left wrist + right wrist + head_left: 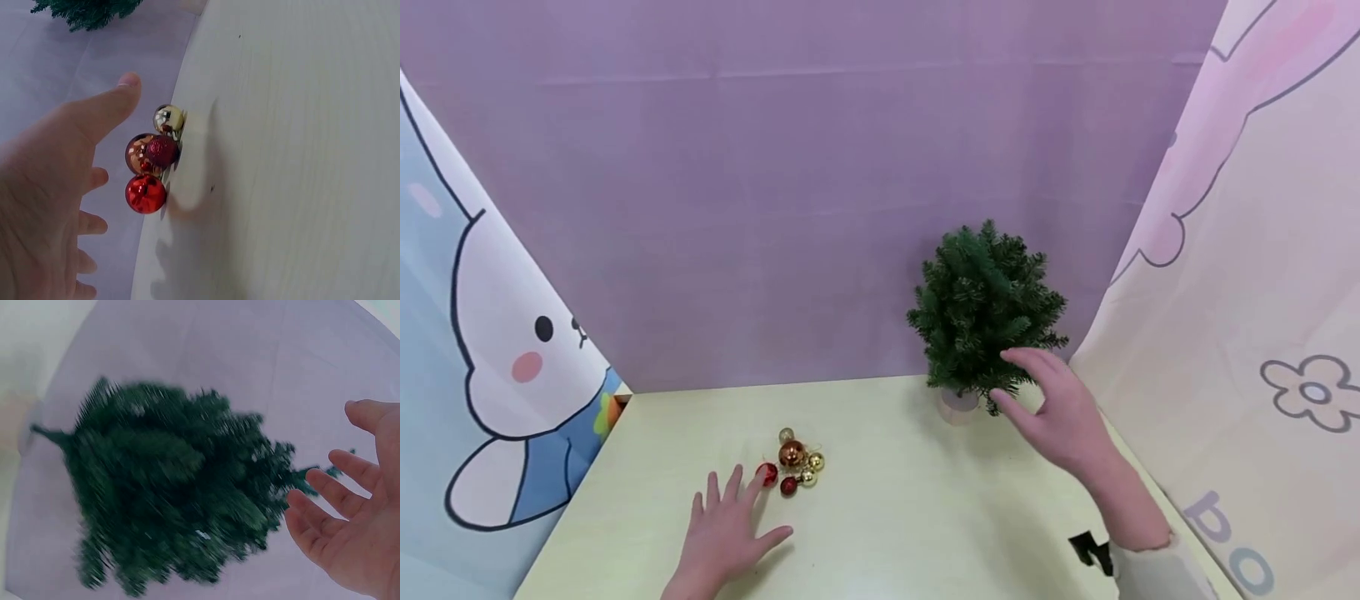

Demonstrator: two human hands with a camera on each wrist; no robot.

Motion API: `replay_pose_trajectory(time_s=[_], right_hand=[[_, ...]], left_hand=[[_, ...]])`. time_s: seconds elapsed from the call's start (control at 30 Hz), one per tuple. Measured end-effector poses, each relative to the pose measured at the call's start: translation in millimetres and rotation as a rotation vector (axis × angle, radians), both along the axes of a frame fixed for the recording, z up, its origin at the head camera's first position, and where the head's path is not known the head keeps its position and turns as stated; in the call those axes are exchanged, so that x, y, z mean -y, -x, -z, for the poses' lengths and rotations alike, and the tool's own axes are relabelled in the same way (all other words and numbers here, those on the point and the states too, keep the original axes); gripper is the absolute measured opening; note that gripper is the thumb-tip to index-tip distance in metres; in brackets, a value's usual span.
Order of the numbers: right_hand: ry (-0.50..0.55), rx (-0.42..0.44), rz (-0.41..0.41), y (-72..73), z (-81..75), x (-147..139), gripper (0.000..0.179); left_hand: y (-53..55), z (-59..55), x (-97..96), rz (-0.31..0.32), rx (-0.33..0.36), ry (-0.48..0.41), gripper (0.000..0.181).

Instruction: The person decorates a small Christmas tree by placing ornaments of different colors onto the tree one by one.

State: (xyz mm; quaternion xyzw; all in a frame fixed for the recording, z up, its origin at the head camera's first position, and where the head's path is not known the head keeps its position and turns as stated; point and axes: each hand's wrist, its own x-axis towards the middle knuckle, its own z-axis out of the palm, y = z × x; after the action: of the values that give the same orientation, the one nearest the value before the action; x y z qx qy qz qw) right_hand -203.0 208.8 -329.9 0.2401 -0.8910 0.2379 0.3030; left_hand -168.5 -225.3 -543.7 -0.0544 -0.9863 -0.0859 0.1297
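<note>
My left hand reaches over the table with fingers spread, just left of a small cluster of bauble ornaments. In the head view its index fingertip overlaps the shiny red bauble. The cluster also has a copper bauble, a dark red glittery bauble and several gold baubles. My right hand, fingers apart and holding nothing, is in front of a small artificial Christmas tree. The tree stands upright on a pale round base; the hand overlaps its lower right branches in the head view.
A pale wooden table carries everything. Behind it hangs a purple cloth. Printed cartoon curtains flank both sides, the left curtain with a rabbit and the right curtain with a flower. A black scrap shows beside the right sleeve.
</note>
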Motion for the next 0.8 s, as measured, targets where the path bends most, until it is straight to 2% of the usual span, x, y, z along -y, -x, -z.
replay_pose_trajectory(time_s=[0.2, 0.3, 0.43, 0.6, 0.67, 0.8], right_hand=[[0.053, -0.044, -0.031, 13.8, -36.4, -14, 0.048], [0.095, -0.033, -0.057, 24.2, -52.3, -17, 0.048], [0.202, 0.077, -0.113, 40.7, -67.6, -25, 0.047], [0.310, 0.234, -0.122, 53.2, -84.4, -28, 0.048], [0.333, 0.245, -0.119, 62.4, -87.4, -30, 0.049], [0.398, 0.277, -0.096, 88.4, -87.7, -38, 0.049]], left_hand=[[-6.4, -3.0, 7.1, 0.009, 0.024, -0.055, 0.089], [-10.6, -4.7, 12.0, 0.013, 0.047, -0.113, 0.086], [-14.5, -4.9, 15.0, 0.013, 0.085, -0.195, 0.082], [-16.7, -6.9, 15.3, 0.012, 0.107, -0.259, 0.078], [-18.9, -8.4, 15.9, 0.013, 0.102, -0.289, 0.073], [-20.1, -8.9, 20.1, 0.039, 0.049, -0.373, 0.056]])
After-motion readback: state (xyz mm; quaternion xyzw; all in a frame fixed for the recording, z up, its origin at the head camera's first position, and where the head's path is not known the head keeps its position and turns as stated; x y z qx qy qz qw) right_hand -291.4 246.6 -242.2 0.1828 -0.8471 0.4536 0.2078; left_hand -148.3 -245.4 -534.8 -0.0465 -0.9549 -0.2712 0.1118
